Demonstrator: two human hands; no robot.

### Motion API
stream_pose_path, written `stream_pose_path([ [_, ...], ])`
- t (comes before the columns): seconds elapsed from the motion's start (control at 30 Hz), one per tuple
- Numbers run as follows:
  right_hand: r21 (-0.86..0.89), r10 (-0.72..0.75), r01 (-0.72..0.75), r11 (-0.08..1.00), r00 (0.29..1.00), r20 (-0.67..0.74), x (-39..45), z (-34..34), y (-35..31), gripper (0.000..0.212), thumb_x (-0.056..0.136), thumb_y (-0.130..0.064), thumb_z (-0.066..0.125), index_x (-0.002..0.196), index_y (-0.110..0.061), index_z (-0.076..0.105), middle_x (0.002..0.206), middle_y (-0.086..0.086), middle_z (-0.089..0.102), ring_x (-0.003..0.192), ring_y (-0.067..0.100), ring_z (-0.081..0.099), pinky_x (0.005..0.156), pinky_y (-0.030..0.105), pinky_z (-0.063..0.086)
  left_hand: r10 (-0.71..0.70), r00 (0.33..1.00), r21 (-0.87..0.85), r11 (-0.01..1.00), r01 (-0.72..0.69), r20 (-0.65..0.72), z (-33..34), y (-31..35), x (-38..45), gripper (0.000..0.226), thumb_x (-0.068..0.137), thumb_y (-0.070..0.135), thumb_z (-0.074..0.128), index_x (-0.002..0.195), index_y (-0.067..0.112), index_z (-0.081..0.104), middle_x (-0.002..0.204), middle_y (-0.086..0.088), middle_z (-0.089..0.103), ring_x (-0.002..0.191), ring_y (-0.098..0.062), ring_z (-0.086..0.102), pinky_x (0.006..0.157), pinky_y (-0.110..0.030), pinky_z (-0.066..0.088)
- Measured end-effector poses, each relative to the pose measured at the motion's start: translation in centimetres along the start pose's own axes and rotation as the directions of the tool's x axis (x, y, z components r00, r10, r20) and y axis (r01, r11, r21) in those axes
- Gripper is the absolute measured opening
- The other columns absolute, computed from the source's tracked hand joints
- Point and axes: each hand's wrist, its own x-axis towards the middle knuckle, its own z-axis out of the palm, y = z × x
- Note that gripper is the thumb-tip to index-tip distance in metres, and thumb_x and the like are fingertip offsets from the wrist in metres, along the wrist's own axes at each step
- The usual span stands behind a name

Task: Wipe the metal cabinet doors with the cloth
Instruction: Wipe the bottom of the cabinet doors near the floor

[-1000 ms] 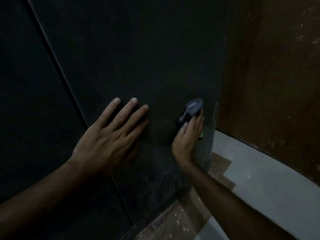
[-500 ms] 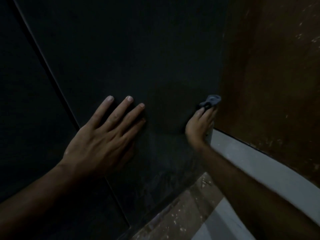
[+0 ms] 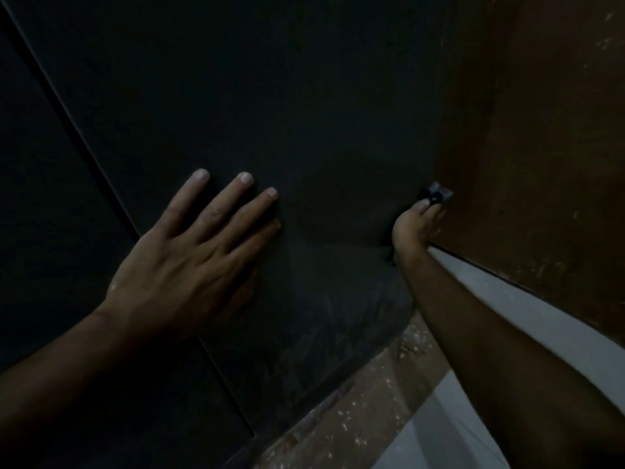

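The dark door (image 3: 270,113) fills the view; a brown wall (image 3: 541,147) stands just right of the right hand (image 3: 411,225), with speckled floor (image 3: 355,418) below. The left hand (image 3: 189,252) lies flat and spread on the door, holding nothing. The right hand grips the small grey cloth (image 3: 438,194) at the door's right edge. To wipe well, I judge, keep firm pressure along that edge, bracing with the left.

The light is dim. A brown wall (image 3: 541,147) stands on the right — scuffed, flecked pale — with a pale grey band (image 3: 527,309) below it, and a speckled brown floor (image 3: 365,411) lower down.
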Motion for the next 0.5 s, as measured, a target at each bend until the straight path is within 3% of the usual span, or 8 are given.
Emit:
stream_pose_path([
  [0.07, -0.034, -0.107, 0.108, 0.994, 0.994, 0.037, -4.6, 0.5, 2.5, 0.056, 0.113, -0.031, 0.026, 0.163, -0.013, 0.008, 0.171, 0.011, 0.004, 0.157, 0.029, 0.008, 0.125, 0.042, 0.007, -0.014, 1.000, -0.007, 1.000, 0.014, -0.018, 0.0, -0.1, 0.0, 0.065, 0.102, 0.046, 0.044, 0.155, 0.008, 0.049, 0.170, -0.019, 0.029, 0.159, -0.041, 0.021, 0.129, -0.062, 0.008],
  [0.17, -0.075, -0.146, 0.163, 0.984, 0.970, 0.196, -9.6, 0.2, 7.2, 0.061, 0.111, -0.041, 0.027, 0.164, -0.022, 0.003, 0.171, 0.007, 0.009, 0.156, 0.028, 0.015, 0.126, 0.049, 0.012, -0.016, 0.999, -0.014, 1.000, 0.016, -0.034, 0.2, -0.1, -0.1, 0.064, 0.103, 0.045, 0.041, 0.154, 0.007, 0.050, 0.169, -0.019, 0.031, 0.158, -0.041, 0.024, 0.129, -0.062, 0.009],
  [0.27, 0.022, -0.032, 0.029, 0.999, 0.992, 0.122, -3.3, 0.1, 6.2, 0.056, 0.113, -0.031, 0.027, 0.163, -0.014, 0.011, 0.169, 0.011, 0.016, 0.153, 0.033, 0.023, 0.124, 0.043, 0.019, -0.018, 0.999, -0.013, 1.000, 0.017, -0.046, 0.6, 0.0, -0.2, 0.063, 0.104, 0.045, 0.041, 0.154, 0.008, 0.050, 0.170, -0.018, 0.031, 0.158, -0.041, 0.025, 0.128, -0.063, 0.011],
  [0.37, 0.026, 0.112, -0.115, 0.993, 0.991, 0.079, 0.4, -0.2, 5.4, 0.055, 0.113, -0.031, 0.022, 0.164, -0.012, 0.010, 0.171, 0.011, 0.011, 0.155, 0.035, 0.018, 0.123, 0.043, 0.016, -0.015, 0.996, -0.015, 1.000, 0.014, -0.085, 1.1, 0.0, -0.2, 0.063, 0.102, 0.045, 0.046, 0.155, 0.010, 0.050, 0.169, -0.017, 0.032, 0.159, -0.040, 0.024, 0.129, -0.062, 0.009],
  [0.5, 0.013, -0.027, 0.025, 1.000, 0.986, 0.164, -8.9, 0.4, 8.2, 0.059, 0.112, -0.034, 0.028, 0.164, -0.015, 0.006, 0.171, 0.010, 0.007, 0.156, 0.029, 0.014, 0.125, 0.041, 0.009, -0.030, 0.997, -0.109, 0.994, 0.023, -0.071, 2.1, -0.1, -0.5, 0.065, 0.103, 0.044, 0.043, 0.160, 0.015, 0.037, 0.175, -0.011, 0.016, 0.162, -0.037, 0.013, 0.128, -0.065, 0.008],
])
